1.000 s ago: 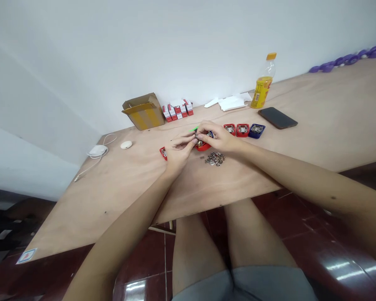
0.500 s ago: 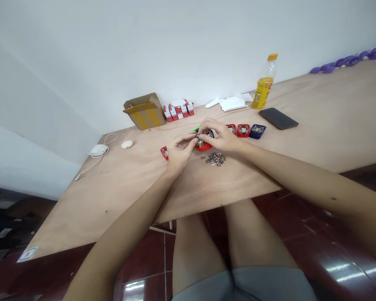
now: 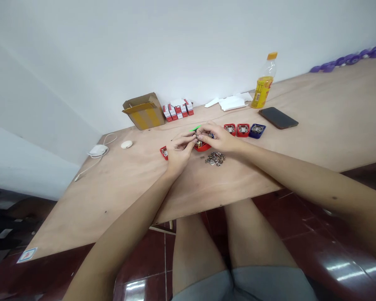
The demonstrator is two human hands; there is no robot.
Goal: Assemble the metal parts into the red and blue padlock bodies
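Left hand (image 3: 179, 151) and right hand (image 3: 217, 138), both pinched closed, grip a small metal part (image 3: 196, 136) above a red tray (image 3: 203, 146) on the desk (image 3: 119, 184).

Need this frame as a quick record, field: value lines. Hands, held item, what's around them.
left hand: bare left hand, fingertips on the held part
right hand: bare right hand, fingertips on the held part
held: small silver metal part
below hands: red plastic holder
beside hands: heap of silver metal fittings
further along: dark blue plastic holder
surface: light brown plywood table
far side: black smartphone, clear plastic bottle with yellow liquid
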